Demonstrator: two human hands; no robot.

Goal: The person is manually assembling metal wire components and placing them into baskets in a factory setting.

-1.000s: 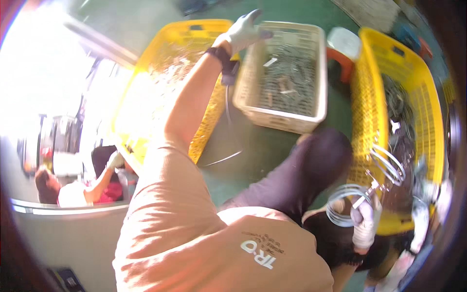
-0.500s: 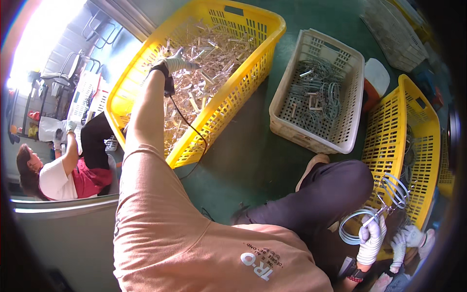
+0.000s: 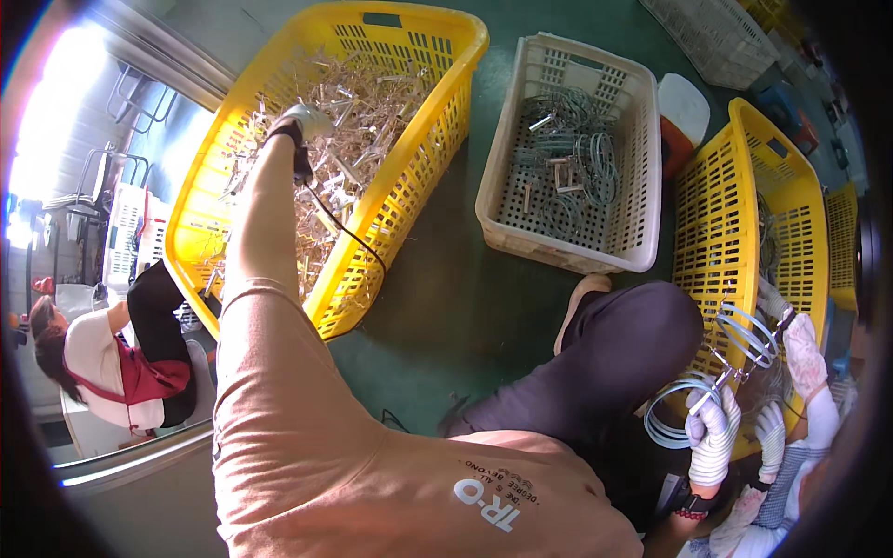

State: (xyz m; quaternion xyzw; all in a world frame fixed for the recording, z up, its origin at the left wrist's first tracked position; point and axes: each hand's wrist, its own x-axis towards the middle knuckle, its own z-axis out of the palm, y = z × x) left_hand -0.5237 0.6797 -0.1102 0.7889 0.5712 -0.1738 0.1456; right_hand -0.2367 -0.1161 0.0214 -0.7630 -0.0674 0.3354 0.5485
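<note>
My left hand (image 3: 305, 121), in a pale work glove with a dark band and cable at the wrist, reaches into a large yellow basket (image 3: 383, 195). It is over a heap of small metal tubes and thin, tangled strips (image 3: 349, 163); its fingers are blurred and cannot be made out. Low on the right, my gloved right hand (image 3: 712, 432) is closed on coiled grey-blue cables (image 3: 665, 414) with metal fittings. Another coil (image 3: 747, 337) of the bundle spreads out above that hand, beside a second yellow basket (image 3: 721, 223).
A white crate (image 3: 572, 237) on the green floor holds coiled cables and metal pieces. At the right, a co-worker's gloved hands (image 3: 805, 353) are close to the second yellow basket. Another person (image 3: 116, 363) sits at the far left, past a ledge. My bent knee (image 3: 656, 325) is between.
The view has shifted, so the baskets sit further left. My left hand's fingers no longer stretch out visibly to the right. A co-worker's hand has moved up to the second yellow basket.
</note>
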